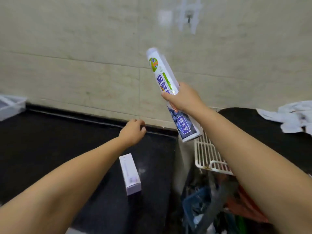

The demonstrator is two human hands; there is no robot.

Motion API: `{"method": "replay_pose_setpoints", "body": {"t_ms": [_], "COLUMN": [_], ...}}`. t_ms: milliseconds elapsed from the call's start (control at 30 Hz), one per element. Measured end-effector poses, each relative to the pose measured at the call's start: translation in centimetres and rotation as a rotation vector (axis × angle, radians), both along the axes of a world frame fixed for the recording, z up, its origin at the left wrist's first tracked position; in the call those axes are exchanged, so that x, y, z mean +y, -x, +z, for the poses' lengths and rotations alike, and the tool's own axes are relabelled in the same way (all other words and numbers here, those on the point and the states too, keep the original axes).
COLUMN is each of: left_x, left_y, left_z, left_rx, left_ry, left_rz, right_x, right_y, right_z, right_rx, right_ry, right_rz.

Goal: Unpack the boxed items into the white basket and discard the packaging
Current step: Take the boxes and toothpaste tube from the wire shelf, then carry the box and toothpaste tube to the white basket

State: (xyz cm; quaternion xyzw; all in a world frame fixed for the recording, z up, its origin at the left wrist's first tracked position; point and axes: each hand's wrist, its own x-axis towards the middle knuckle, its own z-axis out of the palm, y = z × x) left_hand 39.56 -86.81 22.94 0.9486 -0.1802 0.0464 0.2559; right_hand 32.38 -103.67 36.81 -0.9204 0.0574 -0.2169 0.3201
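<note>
Right hand [181,97] grips long cling-film box [170,92] mid-length, tilted over white basket [205,156] (likely to empty it); left hand [132,130] loosely curled, empty.

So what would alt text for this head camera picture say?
A right hand holds a long printed box tilted above a white basket. The left hand hovers loosely curled over a black counter, where a small white box lies.
</note>
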Motion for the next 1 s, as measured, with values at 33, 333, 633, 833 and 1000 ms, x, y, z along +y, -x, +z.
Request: {"method": "replay_pose_setpoints", "body": {"t_ms": [33, 333, 633, 833, 1000], "left_x": [1.5, 2.0, 0.5, 8.5, 21.2], "left_y": [0.0, 2.1, 4.1, 5.6, 8.4], "left_z": [-1.3, -14.1, -18.1, -12.0, -6.5], "left_rx": [0.043, 0.552, 0.513, 0.325, 0.140], "left_ry": [-0.014, 0.074, 0.162, 0.407, 0.445], "left_rz": [0.041, 0.432, 0.545, 0.498, 0.669], "right_x": [1.4, 4.8, 1.7, 7.9, 18.4], "right_y": [-0.6, -2.1, -0.9, -3.2, -4.9], "right_z": [-0.9, -15.1, -21.9, -20.5, -18.0], "right_rx": [0.013, 0.334, 0.523, 0.451, 0.387], "right_ry": [-0.033, -0.079, 0.089, -0.036, -0.031], "right_rz": [0.030, 0.052, 0.078, 0.239, 0.462]}}
